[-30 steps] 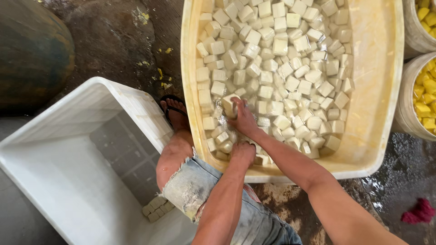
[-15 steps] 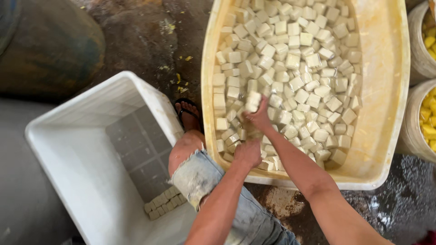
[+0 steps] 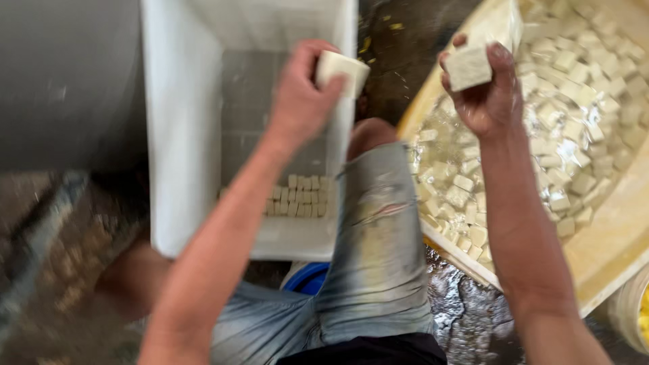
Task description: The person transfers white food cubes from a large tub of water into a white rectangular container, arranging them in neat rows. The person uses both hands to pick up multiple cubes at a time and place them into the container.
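My left hand [image 3: 301,94] holds a pale tofu cube [image 3: 343,70] over the right rim of a white plastic crate [image 3: 182,135]. My right hand [image 3: 485,91] grips another tofu cube [image 3: 468,66] above the left edge of a yellow tub [image 3: 608,250]. The tub holds several white tofu cubes [image 3: 568,135] lying in liquid. A short row of stacked cubes [image 3: 301,199] sits on the crate's floor near its front wall.
My knee in wet, worn jeans [image 3: 378,223] rises between crate and tub. A blue object [image 3: 307,278] shows under the leg. The ground [image 3: 466,318] is dark and wet. A pale container rim [image 3: 629,307] with yellow contents peeks in at the lower right.
Both hands have left the tub, each lifting a tofu cube. The left hand has swung over the crate. The view has shifted left and closer.
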`<state>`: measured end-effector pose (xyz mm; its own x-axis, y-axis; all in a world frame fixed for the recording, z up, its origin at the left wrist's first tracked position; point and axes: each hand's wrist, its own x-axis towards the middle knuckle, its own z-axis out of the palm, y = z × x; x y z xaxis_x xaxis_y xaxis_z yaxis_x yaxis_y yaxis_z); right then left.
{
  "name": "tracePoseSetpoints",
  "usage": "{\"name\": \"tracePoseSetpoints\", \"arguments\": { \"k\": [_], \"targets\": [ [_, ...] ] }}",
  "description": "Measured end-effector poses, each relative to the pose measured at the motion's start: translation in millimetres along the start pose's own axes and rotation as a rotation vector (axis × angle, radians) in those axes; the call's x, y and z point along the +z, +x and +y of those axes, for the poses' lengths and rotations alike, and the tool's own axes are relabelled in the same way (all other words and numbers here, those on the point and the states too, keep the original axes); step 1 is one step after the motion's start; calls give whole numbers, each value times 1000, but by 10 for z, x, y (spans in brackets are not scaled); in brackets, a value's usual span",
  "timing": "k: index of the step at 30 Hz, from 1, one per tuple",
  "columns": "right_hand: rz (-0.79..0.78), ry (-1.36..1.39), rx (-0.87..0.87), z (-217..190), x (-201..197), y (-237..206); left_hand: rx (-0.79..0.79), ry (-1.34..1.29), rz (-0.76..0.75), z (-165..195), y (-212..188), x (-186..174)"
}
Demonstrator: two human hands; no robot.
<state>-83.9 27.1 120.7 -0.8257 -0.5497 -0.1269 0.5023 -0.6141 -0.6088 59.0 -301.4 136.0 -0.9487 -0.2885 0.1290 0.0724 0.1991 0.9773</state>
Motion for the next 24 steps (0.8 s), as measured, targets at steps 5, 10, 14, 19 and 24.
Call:
{"name": "tracePoseSetpoints", "arguments": {
  "k": [5,10,14,19,24],
  "targets": [
    [-186,-603,313,924,1365,746,-344,275,134,-952,-383,-1302],
    [-779,-1486,575,2533,1719,1201,-653,455,183,-2028,-1105,-1701],
    [-686,-1665,1241,3769,1322,1177,-800,463,210,-2760,-1510,-1625],
    [-926,-2127,930,4733,605,947,-907,494,148,-3416,-1733,-1529],
    [-855,-2110,925,5215,144,793,-883,509,118,-3831,-1728,-1430]
  ]
}}
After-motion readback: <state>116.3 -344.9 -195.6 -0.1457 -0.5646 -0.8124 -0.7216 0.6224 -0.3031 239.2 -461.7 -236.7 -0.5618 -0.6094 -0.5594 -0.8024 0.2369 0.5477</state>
